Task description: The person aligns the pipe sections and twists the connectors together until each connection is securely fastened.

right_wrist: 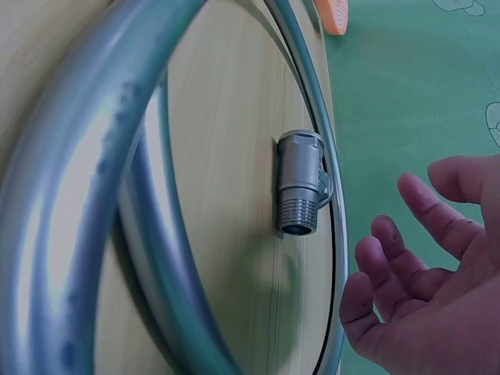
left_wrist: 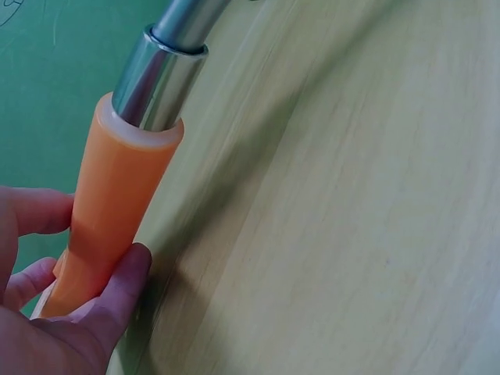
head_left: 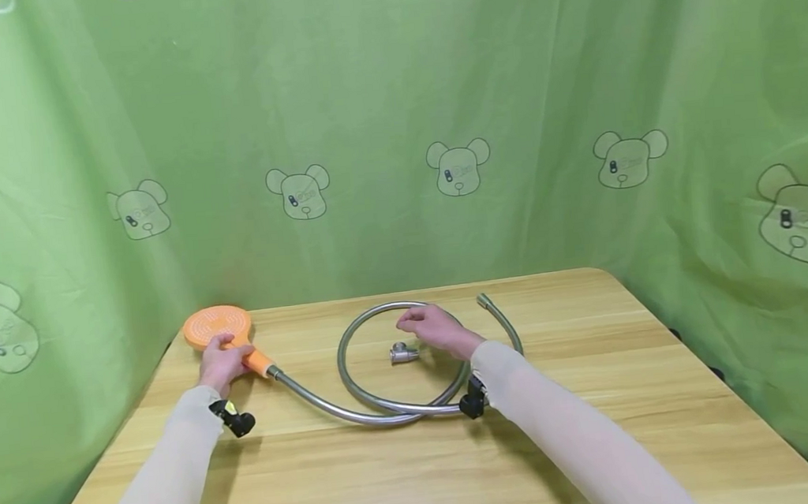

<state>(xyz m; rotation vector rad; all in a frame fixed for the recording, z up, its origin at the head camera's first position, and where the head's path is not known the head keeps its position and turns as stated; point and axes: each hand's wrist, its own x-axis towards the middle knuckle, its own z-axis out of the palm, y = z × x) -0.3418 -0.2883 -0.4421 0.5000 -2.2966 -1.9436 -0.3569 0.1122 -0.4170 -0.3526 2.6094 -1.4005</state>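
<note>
An orange hand shower (head_left: 214,322) is at the table's far left, its round face up. My left hand (head_left: 221,366) holds it where head and handle meet; in the left wrist view, thumb and fingers lie on both sides of the orange handle (left_wrist: 121,191). A silver shower hose (head_left: 377,419) runs from the handle into a loop on the table. Inside that loop lies a small metal fitting (right_wrist: 299,180) with a threaded end. Just above and right of the fitting hovers my right hand (head_left: 442,330), fingers loosely bent, holding nothing.
The hose's free end (head_left: 483,301) lies at the back right of the wooden table (head_left: 598,363). A green curtain (head_left: 389,237) with bear faces hangs behind the table and along both sides.
</note>
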